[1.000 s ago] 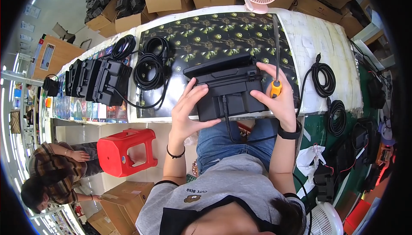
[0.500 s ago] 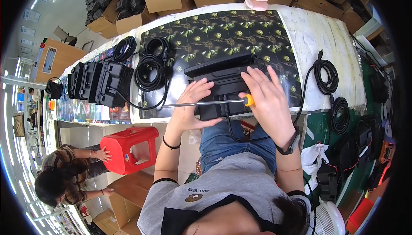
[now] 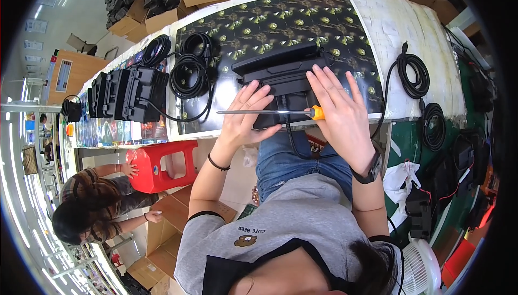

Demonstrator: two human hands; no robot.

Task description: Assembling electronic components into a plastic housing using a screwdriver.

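You wore a grey short-sleeved top (image 3: 302, 208) with a black collar (image 3: 221, 274), black sleeve trim (image 3: 208, 214), and a brown animal-head patch (image 3: 246, 240) beside dark lettering (image 3: 251, 228), plus blue jeans (image 3: 278, 155). Your hands (image 3: 343, 125) were bare; a thin black band (image 3: 218, 164) circled your left wrist, a wider dark watch-like band (image 3: 373, 168) your right.

My left hand (image 3: 243, 116) rests at the left side of a black case (image 3: 288, 83), my right hand (image 3: 343, 117) at its right, a yellow-handled screwdriver (image 3: 317, 113) held under it, shaft pointing left. Farther left stand more black cases (image 3: 144, 95); coiled cable (image 3: 414, 79) lies right.
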